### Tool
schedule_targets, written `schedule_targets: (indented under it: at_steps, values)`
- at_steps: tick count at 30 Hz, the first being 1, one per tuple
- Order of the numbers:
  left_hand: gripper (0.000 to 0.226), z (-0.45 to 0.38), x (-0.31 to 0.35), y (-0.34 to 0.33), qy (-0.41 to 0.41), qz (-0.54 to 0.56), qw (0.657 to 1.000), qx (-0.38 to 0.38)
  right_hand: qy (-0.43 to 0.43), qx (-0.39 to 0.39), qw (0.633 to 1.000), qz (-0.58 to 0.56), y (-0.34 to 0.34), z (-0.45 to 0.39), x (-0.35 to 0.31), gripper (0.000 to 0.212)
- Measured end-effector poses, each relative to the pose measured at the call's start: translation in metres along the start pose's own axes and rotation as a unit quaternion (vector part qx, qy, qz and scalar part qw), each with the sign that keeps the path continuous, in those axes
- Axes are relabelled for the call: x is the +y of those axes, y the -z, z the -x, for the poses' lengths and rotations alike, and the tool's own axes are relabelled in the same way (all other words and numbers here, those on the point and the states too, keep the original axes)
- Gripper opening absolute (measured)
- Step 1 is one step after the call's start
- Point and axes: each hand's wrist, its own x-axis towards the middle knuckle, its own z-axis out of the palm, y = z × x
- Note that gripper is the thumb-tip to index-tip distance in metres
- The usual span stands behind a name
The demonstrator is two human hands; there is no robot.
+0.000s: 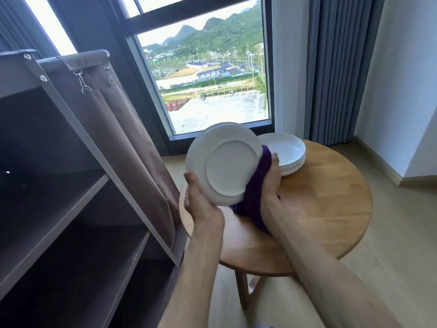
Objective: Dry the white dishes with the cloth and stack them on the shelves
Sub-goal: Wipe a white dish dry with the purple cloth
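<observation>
At frame centre the left hand [201,204] grips the tilted round white ceramic plate [223,163] by its lower rim while the right hand [272,183] clutches the purple cloth [254,197] against its right edge; best to wipe both faces before shelving.

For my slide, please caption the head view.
Left hand holds a plate; right hand wipes it with a cloth.

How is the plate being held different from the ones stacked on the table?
The held plate is tilted up, its underside and foot ring facing the camera; the stacked dishes lie flat, hollows up. The held plate is gripped by the left hand, with the purple cloth in the right hand against it; the stack rests untouched on the round table. Both are plain white.
</observation>
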Motion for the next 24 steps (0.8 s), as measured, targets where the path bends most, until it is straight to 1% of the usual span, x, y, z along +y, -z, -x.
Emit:
schedule_targets:
  at_steps: [2, 3, 4, 5, 6, 7, 8, 9, 11, 12, 13, 14, 15, 17, 18, 20, 22, 23, 24]
  values:
    - [0.039, 0.002, -0.01, 0.005, 0.018, -0.03, 0.999, -0.019, -0.075, 0.048, 0.994, -0.057, 0.006, 0.003, 0.012, 0.051]
    - [0.036, 0.0, -0.011, 0.011, 0.021, -0.066, 0.997, -0.025, -0.096, 0.051, 0.99, -0.085, 0.008, 0.003, 0.012, 0.048]
    - [0.032, -0.004, -0.007, 0.016, 0.012, -0.113, 0.993, -0.021, -0.08, 0.034, 0.992, -0.088, 0.011, 0.002, 0.007, 0.046]
    - [0.028, -0.009, 0.001, 0.02, -0.018, -0.168, 0.985, -0.012, -0.04, 0.016, 0.997, -0.059, 0.013, -0.002, -0.001, 0.042]
    - [0.022, -0.015, 0.012, 0.023, -0.062, -0.225, 0.972, -0.015, 0.003, -0.009, 1.0, -0.009, 0.014, -0.005, -0.014, 0.038]
    - [0.023, -0.021, 0.024, 0.023, -0.108, -0.281, 0.953, -0.041, 0.043, -0.041, 0.996, 0.06, 0.013, -0.008, -0.027, 0.036]
    - [0.03, -0.025, 0.038, 0.019, -0.144, -0.339, 0.925, -0.093, 0.084, -0.082, 0.985, 0.13, 0.01, -0.01, -0.039, 0.039]
    - [0.039, -0.029, 0.051, 0.012, -0.161, -0.394, 0.89, -0.163, 0.127, -0.138, 0.963, 0.191, 0.005, -0.011, -0.047, 0.044]
    - [0.051, -0.031, 0.07, -0.005, -0.148, -0.497, 0.805, -0.289, 0.199, -0.251, 0.899, 0.298, -0.01, -0.004, -0.062, 0.055]
    - [0.049, -0.03, 0.076, -0.012, -0.137, -0.544, 0.762, -0.325, 0.226, -0.283, 0.868, 0.34, -0.019, 0.001, -0.065, 0.059]
    - [0.042, -0.028, 0.079, -0.017, -0.134, -0.577, 0.729, -0.342, 0.248, -0.298, 0.847, 0.364, -0.026, 0.005, -0.068, 0.062]
    - [0.033, -0.025, 0.079, -0.02, -0.139, -0.583, 0.72, -0.35, 0.266, -0.299, 0.837, 0.373, -0.032, 0.008, -0.07, 0.063]
    - [0.026, -0.022, 0.077, -0.02, -0.141, -0.562, 0.737, -0.348, 0.276, -0.29, 0.84, 0.366, -0.035, 0.009, -0.07, 0.063]
    - [0.021, -0.018, 0.07, -0.015, -0.139, -0.501, 0.792, -0.318, 0.275, -0.258, 0.867, 0.327, -0.033, 0.006, -0.068, 0.062]
    - [0.02, -0.017, 0.068, -0.011, -0.13, -0.473, 0.82, -0.295, 0.258, -0.246, 0.882, 0.309, -0.031, 0.005, -0.068, 0.062]
    - [0.018, -0.017, 0.063, -0.003, -0.093, -0.395, 0.883, -0.235, 0.186, -0.208, 0.923, 0.266, -0.023, -0.003, -0.065, 0.062]
    - [0.016, -0.018, 0.061, 0.001, -0.059, -0.288, 0.939, -0.178, 0.098, -0.13, 0.966, 0.199, -0.014, -0.009, -0.055, 0.053]
    - [0.016, -0.017, 0.059, 0.002, -0.053, -0.243, 0.955, -0.159, 0.049, -0.106, 0.982, 0.149, -0.01, -0.009, -0.047, 0.046]
    - [0.018, -0.016, 0.056, 0.001, -0.052, -0.207, 0.967, -0.143, 0.007, -0.109, 0.99, 0.083, -0.006, -0.007, -0.037, 0.043]
